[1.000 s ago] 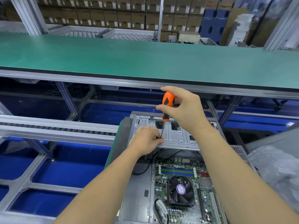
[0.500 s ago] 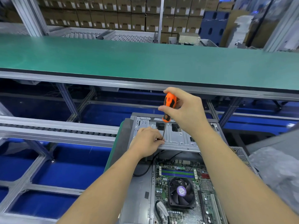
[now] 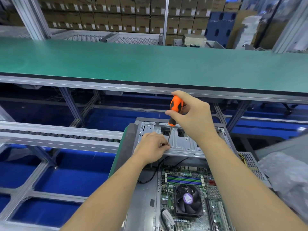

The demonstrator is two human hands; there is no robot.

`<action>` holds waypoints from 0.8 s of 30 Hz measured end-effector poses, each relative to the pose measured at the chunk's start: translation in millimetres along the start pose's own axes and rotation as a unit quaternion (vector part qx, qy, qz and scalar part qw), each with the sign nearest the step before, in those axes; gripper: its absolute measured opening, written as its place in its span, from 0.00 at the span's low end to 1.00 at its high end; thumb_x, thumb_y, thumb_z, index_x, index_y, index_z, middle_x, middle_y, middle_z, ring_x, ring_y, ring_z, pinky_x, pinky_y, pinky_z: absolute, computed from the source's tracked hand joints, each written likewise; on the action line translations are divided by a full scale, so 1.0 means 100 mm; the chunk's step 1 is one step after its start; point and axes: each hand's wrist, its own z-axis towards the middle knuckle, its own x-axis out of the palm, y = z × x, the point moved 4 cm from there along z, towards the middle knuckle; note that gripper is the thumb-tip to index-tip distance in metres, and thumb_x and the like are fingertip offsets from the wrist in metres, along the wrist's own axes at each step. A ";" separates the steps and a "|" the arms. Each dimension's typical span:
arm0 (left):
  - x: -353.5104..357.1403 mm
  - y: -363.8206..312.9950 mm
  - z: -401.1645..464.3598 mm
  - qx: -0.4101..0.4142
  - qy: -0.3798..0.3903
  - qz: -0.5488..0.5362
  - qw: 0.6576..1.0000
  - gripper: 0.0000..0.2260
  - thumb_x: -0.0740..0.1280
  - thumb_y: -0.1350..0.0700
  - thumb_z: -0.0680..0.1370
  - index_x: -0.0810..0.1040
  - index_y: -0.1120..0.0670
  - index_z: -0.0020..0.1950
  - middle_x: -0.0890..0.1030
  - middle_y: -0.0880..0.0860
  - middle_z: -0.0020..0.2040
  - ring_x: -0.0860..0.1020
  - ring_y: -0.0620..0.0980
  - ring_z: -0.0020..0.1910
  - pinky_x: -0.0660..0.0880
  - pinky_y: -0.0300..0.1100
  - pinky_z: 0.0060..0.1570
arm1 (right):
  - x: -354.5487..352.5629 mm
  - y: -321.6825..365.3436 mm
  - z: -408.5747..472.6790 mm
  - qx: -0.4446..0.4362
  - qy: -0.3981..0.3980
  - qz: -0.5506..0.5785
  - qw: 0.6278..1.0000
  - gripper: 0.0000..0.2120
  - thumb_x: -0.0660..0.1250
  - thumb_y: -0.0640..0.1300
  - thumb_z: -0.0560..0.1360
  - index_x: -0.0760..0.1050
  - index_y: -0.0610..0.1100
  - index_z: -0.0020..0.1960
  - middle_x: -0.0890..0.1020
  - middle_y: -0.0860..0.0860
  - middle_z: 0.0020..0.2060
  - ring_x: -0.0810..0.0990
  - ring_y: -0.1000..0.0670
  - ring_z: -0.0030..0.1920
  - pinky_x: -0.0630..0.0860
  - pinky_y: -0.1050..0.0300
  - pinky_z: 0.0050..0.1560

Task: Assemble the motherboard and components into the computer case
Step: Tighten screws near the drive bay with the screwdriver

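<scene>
Screwdriver [image 3: 175, 110] gripped by right hand [image 3: 191, 117], left hand [image 3: 152, 148] pinching its thin, slippery shaft at the stiff drive bracket [image 3: 183, 142] of the computer case [image 3: 141, 205].

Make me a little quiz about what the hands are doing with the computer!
1. True or false: the right hand grips the orange screwdriver by its handle.
2. Where are the left hand's fingers? A) on the fan B) at the screwdriver's tip, on the metal bracket C) on the green bench
3. Fill in: the motherboard lies inside the computer ____.

Key: 1 true; 2 B; 3 case.
</scene>
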 end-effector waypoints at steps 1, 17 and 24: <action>0.00 0.00 0.00 -0.001 0.001 0.000 1.000 0.06 0.67 0.48 0.78 0.82 0.46 0.45 0.75 0.37 0.41 0.68 0.39 0.46 0.60 0.41 0.61 | 0.02 0.03 0.00 -0.014 0.003 -0.014 1.000 0.25 0.77 0.45 0.73 0.76 0.50 0.68 0.81 0.51 0.46 0.80 0.48 0.45 0.81 0.47 0.52; -0.01 -0.01 -0.02 0.001 -0.001 -0.009 1.000 0.06 0.66 0.50 0.79 0.83 0.47 0.48 0.79 0.39 0.46 0.68 0.40 0.47 0.60 0.42 0.61 | -0.03 0.08 0.16 -0.009 0.067 -0.105 0.992 0.26 0.75 0.52 0.75 0.74 0.53 0.70 0.80 0.53 0.46 0.76 0.50 0.49 0.76 0.49 0.59; -0.01 -0.01 -0.02 0.001 0.000 -0.007 1.000 0.06 0.66 0.51 0.79 0.83 0.47 0.48 0.78 0.38 0.46 0.68 0.40 0.47 0.61 0.42 0.61 | 0.05 0.03 0.06 -0.005 0.084 -0.046 0.995 0.31 0.73 0.44 0.77 0.65 0.60 0.75 0.76 0.59 0.41 0.75 0.56 0.41 0.72 0.59 0.47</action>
